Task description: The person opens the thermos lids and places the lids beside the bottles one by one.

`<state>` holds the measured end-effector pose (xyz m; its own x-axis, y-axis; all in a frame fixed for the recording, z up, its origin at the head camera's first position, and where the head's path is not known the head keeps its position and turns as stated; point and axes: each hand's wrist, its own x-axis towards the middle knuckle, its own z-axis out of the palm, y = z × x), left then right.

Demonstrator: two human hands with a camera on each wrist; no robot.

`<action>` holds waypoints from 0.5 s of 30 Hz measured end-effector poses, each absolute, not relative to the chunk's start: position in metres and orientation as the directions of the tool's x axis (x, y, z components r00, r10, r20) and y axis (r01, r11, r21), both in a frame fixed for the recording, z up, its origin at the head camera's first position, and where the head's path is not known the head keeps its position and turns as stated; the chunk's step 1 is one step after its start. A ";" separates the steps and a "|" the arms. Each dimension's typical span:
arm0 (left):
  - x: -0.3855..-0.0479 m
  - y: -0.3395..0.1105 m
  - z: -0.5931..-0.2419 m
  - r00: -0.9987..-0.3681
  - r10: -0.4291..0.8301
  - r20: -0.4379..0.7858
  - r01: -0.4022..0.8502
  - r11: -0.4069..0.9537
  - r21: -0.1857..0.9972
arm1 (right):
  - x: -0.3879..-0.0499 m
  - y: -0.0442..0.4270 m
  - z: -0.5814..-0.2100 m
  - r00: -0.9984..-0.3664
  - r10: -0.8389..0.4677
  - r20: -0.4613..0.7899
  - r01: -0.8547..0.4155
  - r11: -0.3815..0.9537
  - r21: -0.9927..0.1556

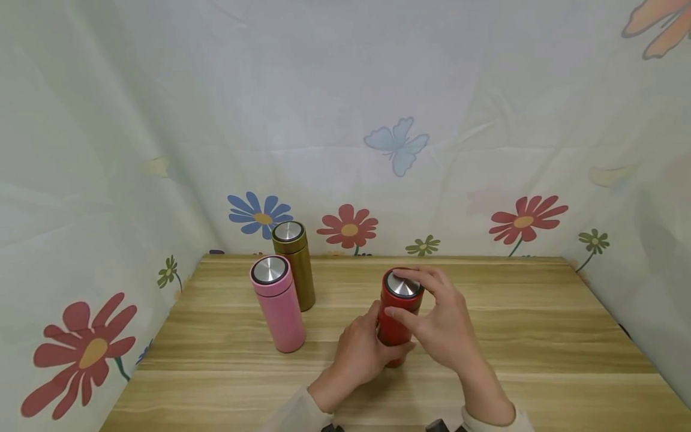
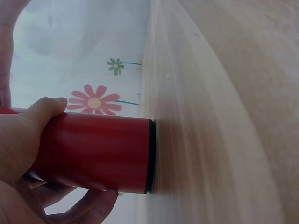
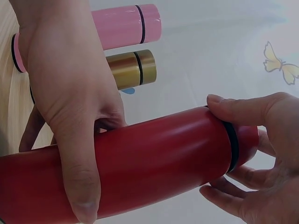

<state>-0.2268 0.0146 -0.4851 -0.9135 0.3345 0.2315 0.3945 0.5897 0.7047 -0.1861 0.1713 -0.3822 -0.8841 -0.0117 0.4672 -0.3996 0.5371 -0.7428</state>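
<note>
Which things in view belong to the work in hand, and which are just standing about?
In the work:
- red flask, held around its body by the left grip
- its steel-topped lid, with the right grip on it

Standing about:
- pink flask, untouched
- gold flask, untouched, farther back

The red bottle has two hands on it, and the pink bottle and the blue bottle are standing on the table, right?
Almost! The bottle near the pink bottle is gold, not blue; the head view shows it. Both stand on the table, and left hand and right hand are on the red bottle.
</note>
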 end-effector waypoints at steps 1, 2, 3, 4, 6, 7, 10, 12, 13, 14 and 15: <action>-0.227 0.014 -0.485 -0.914 0.334 0.231 0.394 0.590 0.704 | -0.186 0.172 -0.382 -0.884 -0.015 0.467 -0.402 0.532 -0.745; -0.227 0.014 -0.485 -0.914 0.333 0.231 0.393 0.591 0.704 | -0.186 0.172 -0.382 -0.885 -0.019 0.465 -0.404 0.528 -0.747; -0.227 0.014 -0.485 -0.915 0.332 0.231 0.392 0.592 0.704 | -0.186 0.172 -0.382 -0.886 -0.022 0.464 -0.405 0.524 -0.749; -0.226 0.014 -0.485 -0.915 0.331 0.231 0.392 0.592 0.704 | -0.186 0.172 -0.382 -0.887 -0.024 0.462 -0.405 0.522 -0.751; -0.226 0.014 -0.485 -0.915 0.332 0.230 0.392 0.592 0.704 | -0.186 0.173 -0.382 -0.889 -0.026 0.458 -0.404 0.519 -0.753; -0.226 0.015 -0.485 -0.915 0.332 0.230 0.392 0.591 0.705 | -0.186 0.173 -0.382 -0.889 -0.026 0.457 -0.403 0.518 -0.755; -0.227 0.015 -0.485 -0.913 0.334 0.233 0.395 0.589 0.705 | -0.186 0.173 -0.382 -0.891 -0.028 0.453 -0.400 0.518 -0.756; -0.227 0.014 -0.485 -0.912 0.335 0.235 0.397 0.589 0.704 | -0.186 0.173 -0.382 -0.891 -0.033 0.453 -0.403 0.520 -0.753; -0.227 0.014 -0.485 -0.912 0.336 0.235 0.398 0.589 0.703 | -0.186 0.173 -0.381 -0.890 -0.036 0.454 -0.404 0.521 -0.752; -0.227 0.014 -0.485 -0.911 0.337 0.237 0.400 0.590 0.701 | -0.186 0.172 -0.381 -0.889 -0.039 0.456 -0.407 0.522 -0.750; -0.227 0.014 -0.485 -0.910 0.338 0.239 0.403 0.592 0.698 | -0.186 0.172 -0.381 -0.887 -0.042 0.460 -0.412 0.523 -0.747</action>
<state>-0.2271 0.0142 -0.4853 -0.9104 0.3378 0.2388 0.4027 0.5917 0.6984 -0.1860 0.1722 -0.3812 -0.8871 -0.0419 0.4597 -0.4116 0.5227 -0.7466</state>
